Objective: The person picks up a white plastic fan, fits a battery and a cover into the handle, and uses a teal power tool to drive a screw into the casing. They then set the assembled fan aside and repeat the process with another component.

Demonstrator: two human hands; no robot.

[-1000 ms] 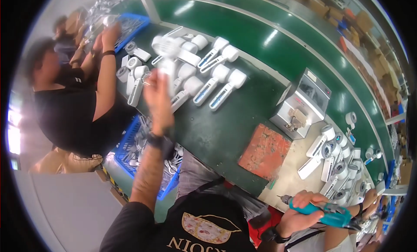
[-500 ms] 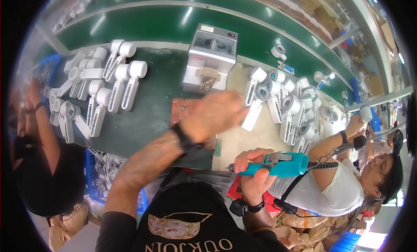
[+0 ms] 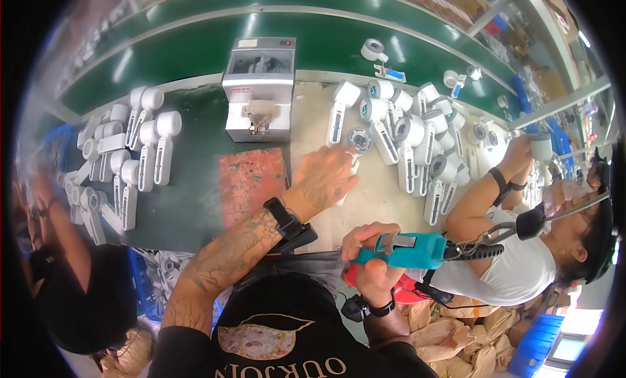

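Note:
My left hand reaches over the bench, its fingers closed round the handle of a white handheld fan. The round head of this fan faces up; most of the handle is hidden under my fingers. In my right hand, near my waist, is a teal electric screwdriver, its tip toward the left. A cable and a metal hanger clip run from its rear end. Beside my left hand, several more white handheld fans stand crowded together at the right.
A grey machine with a clear-topped bin stands at the back of the bench. Before it lies a worn red mat. Another group of white fans occupies the left. Co-workers are on both sides; one at the right holds a fan part.
My view has turned right, so the bench things appear further left. My left hand has come onto the fan and closed on its handle. The screwdriver stays in my right hand.

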